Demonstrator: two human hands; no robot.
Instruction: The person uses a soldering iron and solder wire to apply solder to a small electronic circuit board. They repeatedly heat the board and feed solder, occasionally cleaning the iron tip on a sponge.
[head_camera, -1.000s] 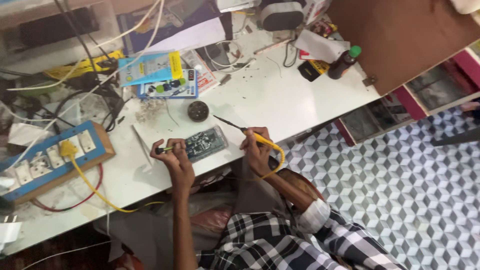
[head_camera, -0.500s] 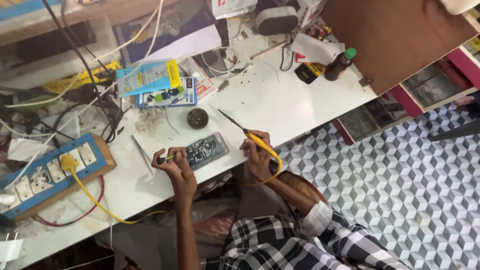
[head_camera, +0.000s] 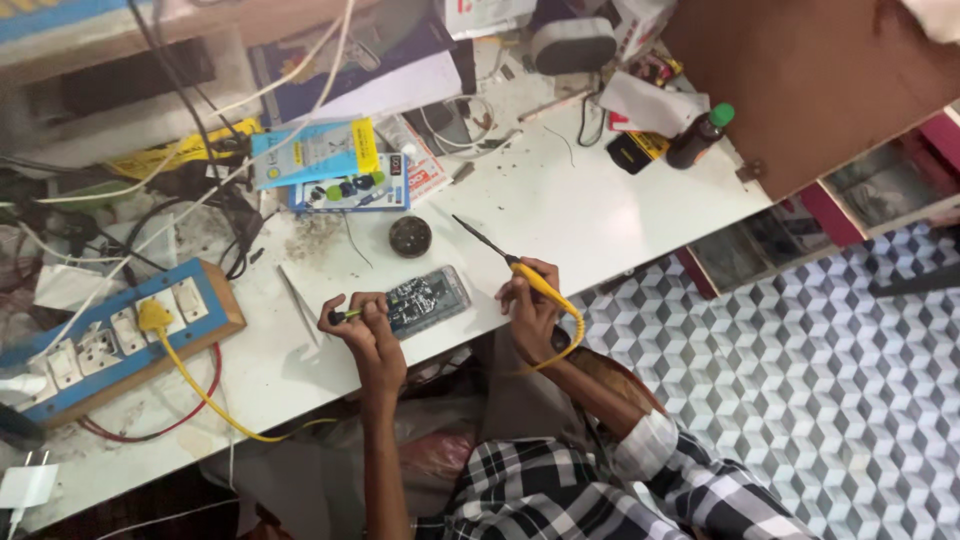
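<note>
Left hand (head_camera: 368, 322) clamped on a small green-tipped tool (head_camera: 343, 316) beside the opened phone (head_camera: 425, 298) — right hand (head_camera: 530, 300) gripping a yellow soldering iron (head_camera: 505, 257) above the white worktop (head_camera: 600, 215).

The worktop (head_camera: 600, 215) is white, with some dark spots of dirt. The soldering iron (head_camera: 520, 268) has a yellow handle, a yellow cord and a black tip. The opened phone (head_camera: 425, 298) shows a dark green board inside a grey frame. The small round tin (head_camera: 410, 236) is dark brown. The switch board (head_camera: 120, 335) has a blue face, white switches, a wooden edge and a yellow plug. The bottle (head_camera: 700, 137) is dark with a green cap. The shirt sleeve (head_camera: 640, 490) is checked black and white. The floor (head_camera: 800, 380) carries a grey and white cube pattern.
</note>
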